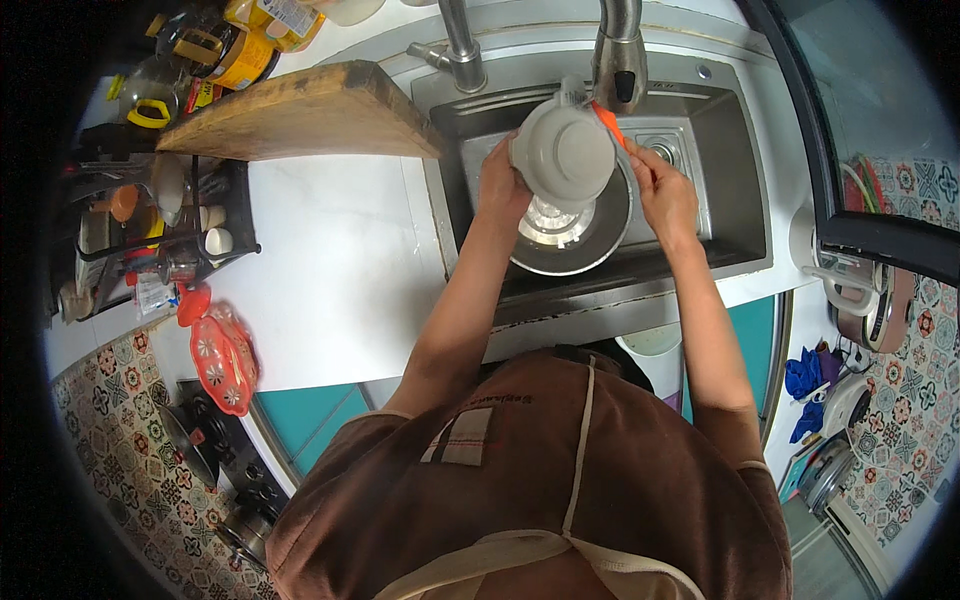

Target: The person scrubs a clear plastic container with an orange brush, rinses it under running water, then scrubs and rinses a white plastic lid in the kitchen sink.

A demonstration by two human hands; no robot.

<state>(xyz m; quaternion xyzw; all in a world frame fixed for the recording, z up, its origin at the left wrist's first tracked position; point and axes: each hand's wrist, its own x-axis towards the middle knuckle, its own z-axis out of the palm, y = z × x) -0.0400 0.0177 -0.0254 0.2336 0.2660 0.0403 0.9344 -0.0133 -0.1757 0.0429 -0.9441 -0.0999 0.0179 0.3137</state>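
Note:
My left hand [504, 180] holds a pale grey bowl-like container [566, 154] by its left side, tilted with its round base towards me. The container hangs over a round metal basin [570, 259] in the sink, which seems to hold water. My right hand [661, 187] grips an orange tool [609, 124], whose far end goes behind the container; that end is hidden. The pull-down tap head [621, 75] stands just above the orange tool. The stainless steel sink [739, 165] surrounds all of this.
A thick wooden chopping board [300, 112] leans at the back left, near oil bottles [240, 56]. A black wire rack [169, 247] holds utensils, and a red patterned dish [223, 360] lies below it. A second tap [466, 60] is left of the tap head. A dark-framed window [832, 187] stands right.

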